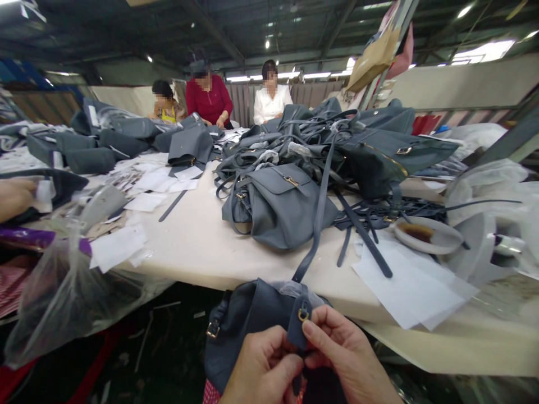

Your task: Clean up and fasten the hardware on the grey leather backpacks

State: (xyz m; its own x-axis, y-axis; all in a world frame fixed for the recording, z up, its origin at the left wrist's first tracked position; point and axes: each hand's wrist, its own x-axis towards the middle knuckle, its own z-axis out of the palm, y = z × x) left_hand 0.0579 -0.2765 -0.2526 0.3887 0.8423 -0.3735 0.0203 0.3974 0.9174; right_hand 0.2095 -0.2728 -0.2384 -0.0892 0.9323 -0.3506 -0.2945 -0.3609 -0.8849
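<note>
A dark blue-grey handbag (pixel 240 314) rests at the table's front edge, close to my body, with a gold buckle on its left side. A leather tab (pixel 298 328) with a small gold ring hangs from its strap (pixel 322 207). My right hand (pixel 341 348) pinches this tab between thumb and fingers. Closed beside it, my left hand (pixel 269 365) has thumb and fingers together at the tab's lower end; what lies inside them is hidden. Just beyond, a finished-looking grey handbag (pixel 282 207) with a gold clasp lies on the table.
A pile of grey bags (pixel 370 140) covers the table behind. Loose straps (pixel 366 235), white paper sheets (pixel 412 280) and a dish of brown liquid (pixel 421 233) are at right. A plastic bag (pixel 50 303) hangs at left, near another person's hand (pixel 17 196). Several people are across the table.
</note>
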